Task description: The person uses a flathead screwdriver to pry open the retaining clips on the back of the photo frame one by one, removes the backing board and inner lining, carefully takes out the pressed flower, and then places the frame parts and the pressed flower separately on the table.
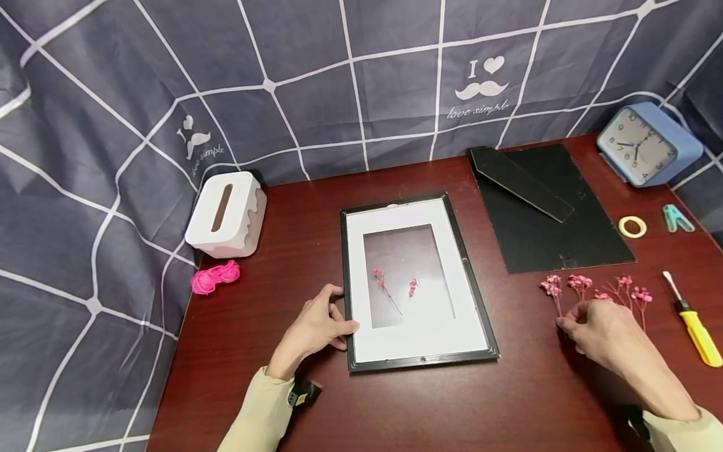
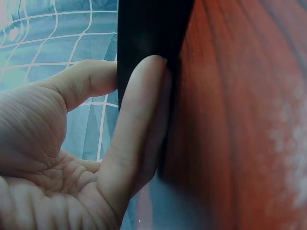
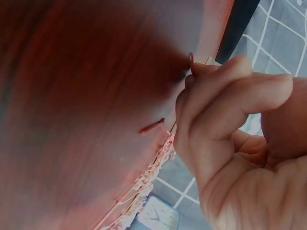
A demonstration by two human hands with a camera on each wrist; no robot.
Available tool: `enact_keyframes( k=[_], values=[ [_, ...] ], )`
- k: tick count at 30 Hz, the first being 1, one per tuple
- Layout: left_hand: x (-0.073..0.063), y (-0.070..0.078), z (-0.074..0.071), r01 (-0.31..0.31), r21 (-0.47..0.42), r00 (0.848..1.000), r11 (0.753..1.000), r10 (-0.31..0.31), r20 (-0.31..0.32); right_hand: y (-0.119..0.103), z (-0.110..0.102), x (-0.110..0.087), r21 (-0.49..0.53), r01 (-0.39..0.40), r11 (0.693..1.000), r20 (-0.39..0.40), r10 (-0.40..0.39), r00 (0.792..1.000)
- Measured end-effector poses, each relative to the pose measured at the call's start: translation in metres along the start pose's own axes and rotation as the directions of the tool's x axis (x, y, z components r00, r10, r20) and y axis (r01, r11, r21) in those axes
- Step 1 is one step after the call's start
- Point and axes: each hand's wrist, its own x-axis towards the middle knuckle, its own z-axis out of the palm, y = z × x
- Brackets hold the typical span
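A black picture frame [image 1: 482,314] with a white mat lies on the table. Two pink dried flower sprigs [image 1: 380,279] lie inside the mat's opening. My left hand [image 1: 313,323] holds the frame's left side, thumb over the border and fingers against its outer edge; the left wrist view shows fingers [image 2: 139,105] along that black edge. To the right, my right hand [image 1: 607,333] pinches the stem of a pink flower sprig [image 1: 551,286] between thumb and forefinger, close to the tabletop. Several more sprigs [image 1: 641,295] lie beside and partly under this hand.
A black backing board [image 1: 542,242] with its stand lies behind the right hand. Around it are a blue clock [image 1: 649,144], a tape roll [image 1: 632,226], a teal clip [image 1: 676,218] and a yellow screwdriver [image 1: 700,336]. Pink yarn [image 1: 215,277] and a tissue box [image 1: 226,216] sit left.
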Motion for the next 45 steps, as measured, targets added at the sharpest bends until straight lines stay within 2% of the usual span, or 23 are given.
enact_keyframes(
  k=[3,9,13,16,21,28,36,40,43,45],
  values=[
    [-0.001,-0.002,0.0,0.0,-0.004,1.0,1.0,0.0,0.005,0.001,0.001,-0.001,0.006,-0.025,1.0,0.03,0.025,0.999],
    [0.0,-0.003,0.0,-0.012,-0.002,1.0,1.0,0.012,0.003,0.001,0.001,-0.002,0.003,-0.026,1.0,0.008,0.026,1.0],
    [0.001,-0.003,-0.001,-0.011,0.007,1.0,1.0,0.011,0.006,-0.003,-0.001,-0.003,0.0,-0.048,0.999,-0.036,0.048,0.998],
    [0.001,-0.002,-0.002,-0.007,0.01,1.0,1.0,0.007,0.006,-0.009,-0.004,-0.005,-0.004,-0.049,0.999,-0.097,0.048,0.994],
    [0.001,-0.001,-0.002,-0.01,0.009,1.0,1.0,0.01,0.009,-0.024,-0.008,-0.008,-0.02,0.014,1.0,-0.181,-0.018,0.983],
    [0.002,-0.001,-0.001,-0.012,-0.006,1.0,1.0,0.012,0.014,-0.065,-0.01,-0.004,-0.076,0.169,0.983,-0.194,-0.181,0.964],
    [0.002,0.001,-0.002,0.012,0.013,1.0,1.0,-0.013,0.016,-0.125,0.003,0.01,-0.064,0.346,0.936,-0.169,-0.352,0.921],
    [0.003,0.001,-0.002,0.014,0.008,1.0,1.0,-0.015,0.015,-0.157,0.012,0.016,-0.046,0.406,0.913,-0.12,-0.408,0.905],
    [0.004,0.0,-0.003,0.012,0.005,1.0,1.0,-0.012,0.01,-0.18,0.019,0.023,-0.043,0.436,0.899,-0.052,-0.438,0.897],
    [0.005,0.0,-0.003,0.01,0.009,1.0,1.0,-0.01,0.009,-0.193,0.026,0.029,-0.044,0.472,0.88,-0.02,-0.473,0.881]
  ],
)
